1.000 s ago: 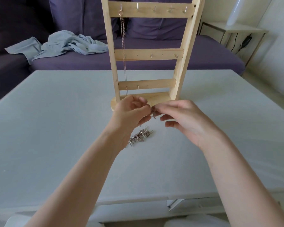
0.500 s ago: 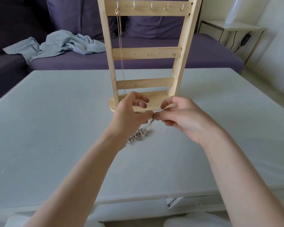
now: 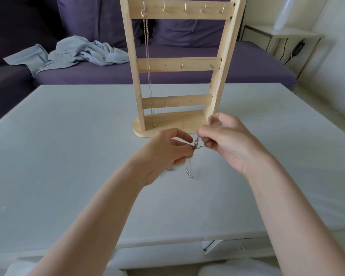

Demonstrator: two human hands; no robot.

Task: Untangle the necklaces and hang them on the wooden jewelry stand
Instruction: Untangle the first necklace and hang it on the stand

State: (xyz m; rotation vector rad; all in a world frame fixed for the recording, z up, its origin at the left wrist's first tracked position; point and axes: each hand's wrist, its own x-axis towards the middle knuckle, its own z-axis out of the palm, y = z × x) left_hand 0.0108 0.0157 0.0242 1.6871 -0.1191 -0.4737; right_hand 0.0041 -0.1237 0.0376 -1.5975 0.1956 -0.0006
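Lifted since the earlier frame, the silver chain (image 3: 196, 143) now hangs off the table (image 3: 68, 156) between hands drawn slightly apart.

Left hand (image 3: 167, 154) pinches the chain at thumb and fingertips; right hand (image 3: 225, 140), slightly higher, pinches its upper end with curled fingers. Blurred loose links (image 3: 188, 173) dangle below the left hand. Just beyond both hands stands the wooden jewelry stand (image 3: 179, 64), a gold necklace (image 3: 148, 66) hanging from its top-left hook.
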